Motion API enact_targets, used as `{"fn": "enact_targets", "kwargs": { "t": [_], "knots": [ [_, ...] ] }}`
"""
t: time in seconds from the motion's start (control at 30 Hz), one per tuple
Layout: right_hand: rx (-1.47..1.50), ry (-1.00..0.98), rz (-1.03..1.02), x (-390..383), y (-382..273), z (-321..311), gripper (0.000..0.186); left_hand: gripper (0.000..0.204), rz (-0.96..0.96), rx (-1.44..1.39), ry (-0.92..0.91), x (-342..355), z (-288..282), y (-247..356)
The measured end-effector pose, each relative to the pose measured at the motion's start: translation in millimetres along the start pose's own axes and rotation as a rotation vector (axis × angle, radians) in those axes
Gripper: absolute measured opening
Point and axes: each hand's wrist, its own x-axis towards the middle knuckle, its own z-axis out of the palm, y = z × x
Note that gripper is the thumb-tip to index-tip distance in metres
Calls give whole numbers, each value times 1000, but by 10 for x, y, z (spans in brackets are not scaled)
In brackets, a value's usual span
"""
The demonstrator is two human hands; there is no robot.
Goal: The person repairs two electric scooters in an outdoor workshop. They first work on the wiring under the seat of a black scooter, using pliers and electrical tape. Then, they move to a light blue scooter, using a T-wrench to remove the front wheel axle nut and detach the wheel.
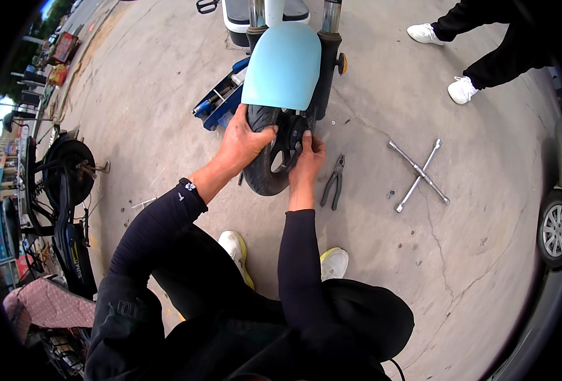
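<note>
A scooter's front wheel (268, 181) with a black tyre leans out from under a light blue fender (283, 66). My left hand (246, 141) is closed on the tyre's left side, its thumb reaching in toward the spokes. Closed at the hub is my right hand (307, 162), its thumb pressed on a black round part (295, 132) at the wheel's right side. The far part of the wheel is hidden under the fender. Beside it, the right fork leg (324, 86) stands apart from the hub.
Pliers (335, 182) and a cross-shaped wheel wrench (419, 173) lie on the concrete to the right, among small loose parts. A blue toolbox (219, 105) sits left of the fender. A person in white shoes (462, 90) stands at upper right. A parked motorbike (65, 171) and car (554, 232) flank the area.
</note>
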Motion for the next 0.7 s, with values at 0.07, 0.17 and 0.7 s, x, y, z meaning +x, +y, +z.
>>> {"fn": "enact_targets", "kwargs": {
  "t": [0.07, 0.17, 0.7],
  "knots": [
    [-6, -38, -14, 41, -53, -35, 28, 65, -25, 9, 9, -2, 30, 22],
    [139, 125, 160, 191, -238, -100, 28, 59, 29, 69, 60, 16, 32, -64],
    [-1146, 197, -774, 610, -430, -363, 32, 76, -192, 40, 57, -217, 40, 10]
  ]
}}
